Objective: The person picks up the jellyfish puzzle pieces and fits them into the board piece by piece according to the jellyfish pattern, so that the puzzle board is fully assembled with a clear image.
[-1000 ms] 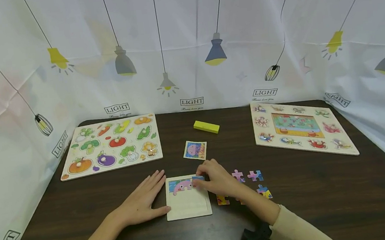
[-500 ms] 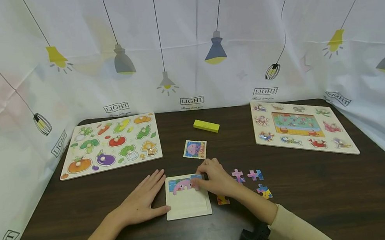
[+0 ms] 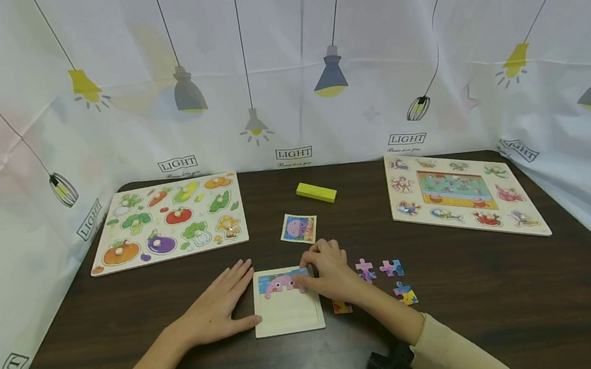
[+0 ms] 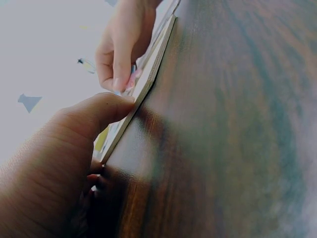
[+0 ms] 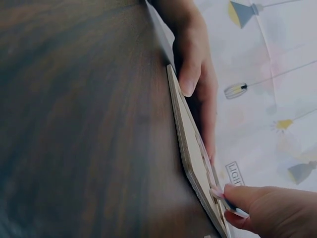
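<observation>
In the head view a square wooden puzzle tray (image 3: 289, 320) lies on the table, with pink-and-blue jigsaw pieces (image 3: 276, 284) along the upper part of its recess. My right hand (image 3: 333, 274) pinches a blue-and-pink puzzle piece (image 3: 299, 272) at the tray's upper right corner, right beside those pieces. In the right wrist view this piece (image 5: 233, 207) is tilted between thumb and finger. Flat at the tray's left side lies my left hand (image 3: 214, 313), fingers straight, its thumb touching the edge. Several loose puzzle pieces (image 3: 391, 268) lie right of the tray, some partly hidden by my right arm.
A small picture card (image 3: 299, 228) lies above the tray, and a yellow block (image 3: 316, 192) farther back. A vegetable puzzle board (image 3: 199, 218) stands back left, a sea-animal board (image 3: 512, 219) back right. A printed curtain (image 3: 282, 59) hangs behind the table.
The puzzle piece in my right hand has shifted slightly left, up against the pieces in the tray. My left hand keeps its place.
</observation>
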The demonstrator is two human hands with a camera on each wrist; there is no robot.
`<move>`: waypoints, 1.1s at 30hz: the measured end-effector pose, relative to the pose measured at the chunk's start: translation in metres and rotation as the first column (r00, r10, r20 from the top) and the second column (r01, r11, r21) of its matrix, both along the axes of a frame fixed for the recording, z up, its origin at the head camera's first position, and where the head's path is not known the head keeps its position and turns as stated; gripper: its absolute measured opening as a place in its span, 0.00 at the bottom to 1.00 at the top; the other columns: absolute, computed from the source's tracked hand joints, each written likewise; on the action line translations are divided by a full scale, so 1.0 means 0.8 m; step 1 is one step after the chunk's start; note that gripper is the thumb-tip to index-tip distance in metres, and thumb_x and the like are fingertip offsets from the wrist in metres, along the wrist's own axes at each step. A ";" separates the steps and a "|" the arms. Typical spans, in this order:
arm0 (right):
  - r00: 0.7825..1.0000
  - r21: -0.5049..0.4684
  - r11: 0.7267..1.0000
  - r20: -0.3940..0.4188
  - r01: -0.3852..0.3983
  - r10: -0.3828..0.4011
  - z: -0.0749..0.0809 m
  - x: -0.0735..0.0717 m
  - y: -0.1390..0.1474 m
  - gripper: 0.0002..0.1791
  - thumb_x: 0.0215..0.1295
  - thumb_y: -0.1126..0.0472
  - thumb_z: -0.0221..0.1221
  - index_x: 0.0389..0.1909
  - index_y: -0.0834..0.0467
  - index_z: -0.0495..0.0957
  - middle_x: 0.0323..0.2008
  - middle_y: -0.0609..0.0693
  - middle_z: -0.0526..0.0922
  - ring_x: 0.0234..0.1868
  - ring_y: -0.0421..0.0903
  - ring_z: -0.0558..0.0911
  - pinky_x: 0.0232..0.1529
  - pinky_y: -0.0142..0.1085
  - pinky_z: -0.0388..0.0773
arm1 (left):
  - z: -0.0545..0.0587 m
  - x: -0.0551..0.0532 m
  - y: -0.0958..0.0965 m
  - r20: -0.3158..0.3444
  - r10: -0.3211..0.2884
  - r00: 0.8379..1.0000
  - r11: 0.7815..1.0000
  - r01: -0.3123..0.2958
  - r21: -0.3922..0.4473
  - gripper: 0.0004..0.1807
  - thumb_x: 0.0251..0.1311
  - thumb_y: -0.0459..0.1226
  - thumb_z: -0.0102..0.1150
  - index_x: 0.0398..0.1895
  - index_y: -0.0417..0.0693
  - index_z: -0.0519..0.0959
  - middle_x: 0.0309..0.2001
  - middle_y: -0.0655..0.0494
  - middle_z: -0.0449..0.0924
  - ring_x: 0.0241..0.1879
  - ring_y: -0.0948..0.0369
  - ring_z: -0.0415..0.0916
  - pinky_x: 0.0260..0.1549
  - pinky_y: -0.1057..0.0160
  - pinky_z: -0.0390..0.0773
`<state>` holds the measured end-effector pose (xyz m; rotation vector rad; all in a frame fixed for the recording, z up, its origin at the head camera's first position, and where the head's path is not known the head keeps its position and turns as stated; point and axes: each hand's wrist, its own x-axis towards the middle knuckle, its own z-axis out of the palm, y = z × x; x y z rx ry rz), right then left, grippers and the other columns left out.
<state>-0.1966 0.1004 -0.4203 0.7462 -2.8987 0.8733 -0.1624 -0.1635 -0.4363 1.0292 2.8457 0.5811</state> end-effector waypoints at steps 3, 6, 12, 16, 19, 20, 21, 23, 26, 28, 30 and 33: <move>0.999 0.016 0.999 -0.024 0.029 -0.028 -0.001 0.000 -0.001 0.11 0.53 0.46 0.64 0.25 0.47 0.75 0.37 0.48 0.65 0.43 0.51 0.60 0.41 0.46 0.56 | 0.000 0.000 0.000 0.004 0.000 1.000 1.000 0.000 -0.004 0.49 0.55 0.64 0.46 0.69 0.39 0.52 0.71 0.48 0.44 0.70 0.54 0.38 0.66 0.53 0.43; 0.998 0.024 0.999 -0.038 0.048 -0.047 -0.003 -0.001 -0.001 0.13 0.51 0.45 0.65 0.25 0.47 0.74 0.38 0.49 0.65 0.43 0.51 0.60 0.42 0.46 0.56 | 0.000 0.000 0.000 0.005 0.000 1.000 1.000 0.000 -0.004 0.49 0.55 0.64 0.46 0.69 0.39 0.52 0.71 0.48 0.44 0.70 0.54 0.38 0.66 0.53 0.43; 0.998 0.032 0.998 -0.035 0.061 -0.060 -0.004 -0.001 -0.002 0.15 0.50 0.44 0.65 0.26 0.47 0.71 0.39 0.49 0.65 0.43 0.51 0.60 0.42 0.46 0.56 | 0.000 0.000 0.000 0.006 0.000 1.000 1.000 0.000 -0.001 0.49 0.55 0.64 0.46 0.70 0.40 0.52 0.71 0.48 0.43 0.70 0.54 0.38 0.66 0.52 0.43; 0.997 0.042 0.997 -0.035 0.063 -0.062 -0.005 -0.002 -0.002 0.15 0.50 0.44 0.65 0.25 0.46 0.71 0.39 0.48 0.65 0.44 0.50 0.60 0.42 0.45 0.56 | 0.000 0.000 -0.001 0.010 0.003 1.000 1.000 -0.003 0.000 0.49 0.55 0.65 0.46 0.70 0.40 0.52 0.71 0.49 0.43 0.70 0.55 0.37 0.66 0.52 0.43; 0.997 0.045 0.997 -0.038 0.062 -0.061 -0.006 -0.003 -0.003 0.14 0.50 0.45 0.65 0.25 0.46 0.71 0.39 0.48 0.65 0.43 0.50 0.60 0.42 0.45 0.56 | -0.001 0.000 -0.001 0.009 0.004 1.000 1.000 -0.004 0.002 0.49 0.55 0.65 0.46 0.70 0.40 0.52 0.71 0.49 0.43 0.70 0.55 0.37 0.66 0.52 0.43; 0.997 0.046 0.997 -0.040 0.062 -0.060 -0.006 -0.002 -0.002 0.14 0.50 0.45 0.65 0.25 0.46 0.71 0.39 0.48 0.66 0.43 0.50 0.60 0.41 0.45 0.56 | -0.001 0.000 -0.001 0.008 0.004 1.000 1.000 -0.004 0.001 0.49 0.55 0.65 0.46 0.70 0.40 0.52 0.71 0.49 0.43 0.70 0.55 0.37 0.66 0.52 0.43; 0.997 0.046 0.997 -0.041 0.061 -0.060 -0.006 -0.002 -0.003 0.14 0.50 0.45 0.65 0.25 0.46 0.71 0.39 0.48 0.66 0.43 0.50 0.60 0.41 0.45 0.56 | -0.001 0.000 -0.001 0.007 0.004 1.000 1.000 -0.004 0.001 0.49 0.55 0.65 0.46 0.70 0.40 0.52 0.71 0.49 0.43 0.70 0.55 0.37 0.66 0.53 0.43; 0.997 0.046 0.997 -0.044 0.060 -0.058 -0.006 -0.002 -0.003 0.14 0.50 0.45 0.65 0.25 0.45 0.71 0.39 0.48 0.66 0.43 0.50 0.60 0.41 0.44 0.56 | -0.002 -0.001 -0.001 0.004 0.005 1.000 1.000 -0.005 0.001 0.49 0.54 0.65 0.46 0.70 0.40 0.52 0.71 0.49 0.43 0.70 0.55 0.37 0.66 0.53 0.44; 0.997 0.047 0.997 -0.045 0.058 -0.056 -0.006 -0.002 -0.002 0.14 0.50 0.45 0.65 0.25 0.45 0.70 0.39 0.48 0.66 0.43 0.50 0.60 0.40 0.44 0.55 | -0.001 0.000 -0.001 0.005 0.006 1.000 1.000 -0.006 0.000 0.50 0.54 0.65 0.46 0.70 0.40 0.52 0.72 0.49 0.43 0.70 0.55 0.37 0.66 0.53 0.44; 0.997 0.046 0.997 -0.046 0.058 -0.056 -0.007 -0.003 -0.002 0.14 0.50 0.44 0.65 0.25 0.46 0.70 0.39 0.48 0.66 0.43 0.50 0.60 0.40 0.44 0.55 | -0.001 0.000 -0.001 0.008 0.007 1.000 1.000 -0.007 0.002 0.50 0.54 0.65 0.46 0.70 0.40 0.52 0.72 0.49 0.43 0.70 0.55 0.37 0.66 0.53 0.44; 0.997 0.045 0.997 -0.049 0.056 -0.054 -0.007 -0.003 -0.002 0.15 0.51 0.44 0.65 0.25 0.46 0.70 0.39 0.48 0.66 0.43 0.50 0.60 0.40 0.44 0.56 | 0.000 0.000 -0.001 0.011 0.009 1.000 1.000 -0.009 0.003 0.50 0.54 0.65 0.46 0.70 0.40 0.52 0.72 0.50 0.43 0.70 0.55 0.37 0.66 0.53 0.44; 0.997 0.044 0.998 -0.052 0.055 -0.052 -0.007 -0.004 -0.003 0.15 0.51 0.44 0.65 0.25 0.47 0.71 0.39 0.49 0.66 0.43 0.50 0.60 0.40 0.45 0.56 | 0.000 0.000 -0.001 0.016 0.011 1.000 1.000 -0.011 0.004 0.50 0.54 0.65 0.46 0.70 0.40 0.52 0.72 0.50 0.43 0.70 0.55 0.37 0.66 0.53 0.44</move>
